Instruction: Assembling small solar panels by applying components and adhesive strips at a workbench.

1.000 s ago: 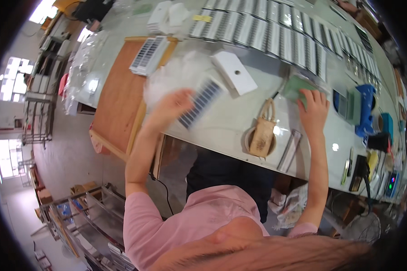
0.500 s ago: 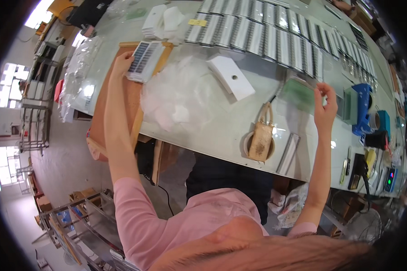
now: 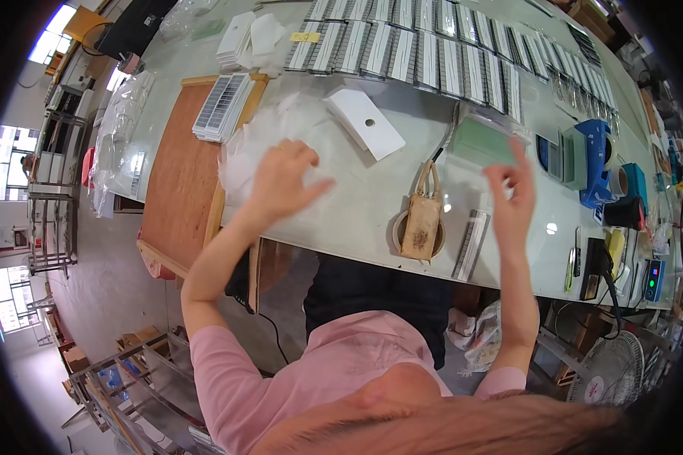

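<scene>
My left hand [image 3: 284, 182] is open in the air, fingers apart, beside a pile of thin clear plastic film [image 3: 243, 155]. To its left, a stack of white panels with dark grid windows [image 3: 221, 108] lies on a brown wooden tray [image 3: 176, 163]. My right hand [image 3: 512, 189] is raised near a green mat [image 3: 474, 142], slightly blurred, its index finger stretched and other fingers curled; nothing shows in it. Between my hands are a white box with a round hole [image 3: 366, 123] and a worn tan block with a loop handle [image 3: 421, 225] resting in a round dish. A narrow slatted strip [image 3: 471, 244] lies nearby.
Rows of slim white-and-black strips [image 3: 402, 57] cover the table's far side. Blank white sheets [image 3: 239, 38] are stacked at the far left. A blue tape dispenser [image 3: 597, 163], a cutter [image 3: 571, 259] and a small lit box [image 3: 653, 279] stand to the right.
My left hand has come off the grid panels and moved right and nearer, over the film. My right hand has moved slightly left and nearer. The whole view has shifted a little.
</scene>
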`<state>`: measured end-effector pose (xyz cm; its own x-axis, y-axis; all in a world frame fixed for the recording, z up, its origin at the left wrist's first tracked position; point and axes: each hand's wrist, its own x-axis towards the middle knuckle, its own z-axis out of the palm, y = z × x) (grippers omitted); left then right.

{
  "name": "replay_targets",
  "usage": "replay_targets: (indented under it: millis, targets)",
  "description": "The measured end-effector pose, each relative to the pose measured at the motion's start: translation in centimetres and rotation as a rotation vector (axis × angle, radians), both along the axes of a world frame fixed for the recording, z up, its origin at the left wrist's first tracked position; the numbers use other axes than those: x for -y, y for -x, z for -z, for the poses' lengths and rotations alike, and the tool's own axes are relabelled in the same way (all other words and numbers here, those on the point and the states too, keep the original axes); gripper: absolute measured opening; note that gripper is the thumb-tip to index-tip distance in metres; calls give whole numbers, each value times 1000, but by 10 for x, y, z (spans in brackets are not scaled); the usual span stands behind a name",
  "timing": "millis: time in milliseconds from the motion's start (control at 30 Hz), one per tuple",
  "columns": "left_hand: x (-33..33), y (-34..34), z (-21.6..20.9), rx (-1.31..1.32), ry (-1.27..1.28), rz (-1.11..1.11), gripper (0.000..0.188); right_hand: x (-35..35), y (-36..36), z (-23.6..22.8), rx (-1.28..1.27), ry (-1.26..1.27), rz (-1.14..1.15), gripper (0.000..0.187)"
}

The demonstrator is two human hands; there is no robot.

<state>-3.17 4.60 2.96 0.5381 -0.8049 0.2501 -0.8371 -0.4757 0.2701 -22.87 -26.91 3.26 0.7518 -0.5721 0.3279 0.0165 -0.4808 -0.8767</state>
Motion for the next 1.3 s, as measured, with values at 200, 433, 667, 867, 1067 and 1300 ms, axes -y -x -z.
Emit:
replay_targets:
  millis: [200, 433, 667, 867, 1067, 1300]
  targets:
    - [2, 26, 23, 169, -77, 116, 19, -57, 22, 28, -261, -330, -144, 46]
    - [32, 75, -2, -421, 573, -230, 5, -62, 19, 35, -292, 387, 116, 50]
    - [71, 153, 20, -1096, 892, -86, 10, -63, 31, 8, -207, -364, -462, 26]
    - [61, 138, 42, -841, 680, 10, 32, -70, 15, 9, -126, -218, -303, 11]
    - [48, 77, 29, -363, 422, 111, 32, -91, -8, -8, 182, 142, -354, 15]
    - [70, 23, -11, 353, 581, 137, 15, -82, -19, -11, 242, 224, -287, 15]
